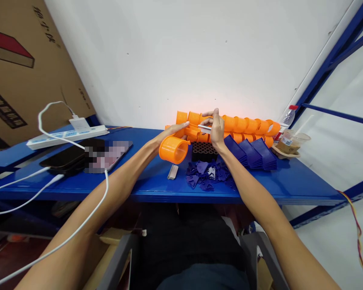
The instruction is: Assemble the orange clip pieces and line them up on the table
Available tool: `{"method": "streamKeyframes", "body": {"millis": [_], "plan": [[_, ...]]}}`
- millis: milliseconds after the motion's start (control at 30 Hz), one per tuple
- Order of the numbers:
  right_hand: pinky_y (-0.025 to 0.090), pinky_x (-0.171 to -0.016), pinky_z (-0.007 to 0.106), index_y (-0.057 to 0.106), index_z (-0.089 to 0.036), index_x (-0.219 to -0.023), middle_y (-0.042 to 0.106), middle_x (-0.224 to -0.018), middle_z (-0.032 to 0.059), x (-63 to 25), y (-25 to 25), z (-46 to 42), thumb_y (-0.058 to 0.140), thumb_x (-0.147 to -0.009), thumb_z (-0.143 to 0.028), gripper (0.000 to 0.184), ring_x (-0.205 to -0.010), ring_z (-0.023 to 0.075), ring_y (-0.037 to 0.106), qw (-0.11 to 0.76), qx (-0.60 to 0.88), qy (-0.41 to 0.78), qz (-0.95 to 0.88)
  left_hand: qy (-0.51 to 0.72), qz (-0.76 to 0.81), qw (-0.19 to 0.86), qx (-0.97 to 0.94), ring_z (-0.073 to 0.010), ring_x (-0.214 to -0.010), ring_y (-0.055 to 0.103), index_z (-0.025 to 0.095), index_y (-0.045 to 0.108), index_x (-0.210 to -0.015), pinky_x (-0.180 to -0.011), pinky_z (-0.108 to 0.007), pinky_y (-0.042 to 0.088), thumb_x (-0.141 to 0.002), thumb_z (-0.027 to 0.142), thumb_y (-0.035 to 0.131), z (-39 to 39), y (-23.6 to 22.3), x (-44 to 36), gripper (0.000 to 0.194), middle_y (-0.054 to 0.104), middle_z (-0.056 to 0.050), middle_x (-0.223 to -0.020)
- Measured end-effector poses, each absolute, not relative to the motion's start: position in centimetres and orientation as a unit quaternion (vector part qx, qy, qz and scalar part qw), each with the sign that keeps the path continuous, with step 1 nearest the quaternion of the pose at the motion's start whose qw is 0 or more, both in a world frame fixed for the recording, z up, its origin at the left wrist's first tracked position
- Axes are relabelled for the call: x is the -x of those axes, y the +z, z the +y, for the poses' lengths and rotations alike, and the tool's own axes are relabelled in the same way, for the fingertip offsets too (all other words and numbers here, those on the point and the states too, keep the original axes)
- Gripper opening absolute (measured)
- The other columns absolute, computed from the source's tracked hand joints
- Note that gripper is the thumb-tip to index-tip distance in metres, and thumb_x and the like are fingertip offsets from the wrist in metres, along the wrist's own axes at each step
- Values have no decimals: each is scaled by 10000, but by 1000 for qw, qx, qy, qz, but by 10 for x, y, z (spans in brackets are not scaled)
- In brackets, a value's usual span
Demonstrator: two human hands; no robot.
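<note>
One round orange plastic cup (165, 150), held over the blue metal counter (153, 184).
Near, one small pale block (172, 172) lies left of loose blue plastic pieces (202, 166). Beyond: one black perforated block (203, 152), three stacks of blue plates (251, 152). The left hand (172, 130) grips the cup; the right hand (218, 129) pinches one thin white strip (204, 129). Farther: two rows of orange cups (240, 124); far left, one brown cardboard box (53, 74), its dark lettering (41, 17) unclear.

Phone screen (116, 155) blurred into blocks
</note>
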State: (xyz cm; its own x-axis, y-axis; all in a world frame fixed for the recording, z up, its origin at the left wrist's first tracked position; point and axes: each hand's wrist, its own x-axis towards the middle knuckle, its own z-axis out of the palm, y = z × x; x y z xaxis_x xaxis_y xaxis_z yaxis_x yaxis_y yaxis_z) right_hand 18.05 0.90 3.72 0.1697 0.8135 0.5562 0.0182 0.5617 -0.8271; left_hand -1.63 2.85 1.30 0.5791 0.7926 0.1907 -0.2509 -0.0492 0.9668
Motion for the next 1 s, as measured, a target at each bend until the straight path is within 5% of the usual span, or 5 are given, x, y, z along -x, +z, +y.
{"method": "streamKeyframes", "body": {"millis": [233,367,567,833,1000], "plan": [[566,-629,322,777,-221,-1109,688,-767,51,-184,46,5,545,-855,-993,845,-786,219,709,629,337,358,-602,389,195,661,-611,-116,-469,533,188,702,-831,-497,-239,439,-985,602,754,29,19,18,445,609,-9,-592],[635,-885,433,776,-239,-1254,790,-1023,106,-193,53,-1,655,-792,-978,880,-1088,292,742,532,263,469,-655,367,167,706,-583,-126,-458,576,159,697,-883,-507,-239,488,-1071,562,631,23,30,20,449,611,-10,-584],[533,-1194,530,729,-277,-1415,762,-1381,119,-201,49,-6,875,-712,-819,900,-1383,333,655,378,183,570,-706,333,137,731,-579,-136,-405,569,147,696,-821,-449,-233,478,-1096,551,580,25,30,24,503,580,-22,-525],[550,-1188,503,542,-278,-1634,680,-1512,134,-204,44,-1,1024,-637,-516,1134,-1395,322,645,317,192,608,-702,345,152,738,-560,-126,-407,572,143,710,-831,-449,-222,489,-1089,569,591,29,23,23,513,621,-29,-558],[578,-1144,449,558,-301,-1617,637,-1555,121,-203,43,1,1018,-615,-400,1107,-1373,309,643,310,190,617,-698,338,134,731,-578,-120,-407,561,153,738,-867,-489,-221,518,-1066,558,644,28,19,23,461,600,-9,-539]]}}
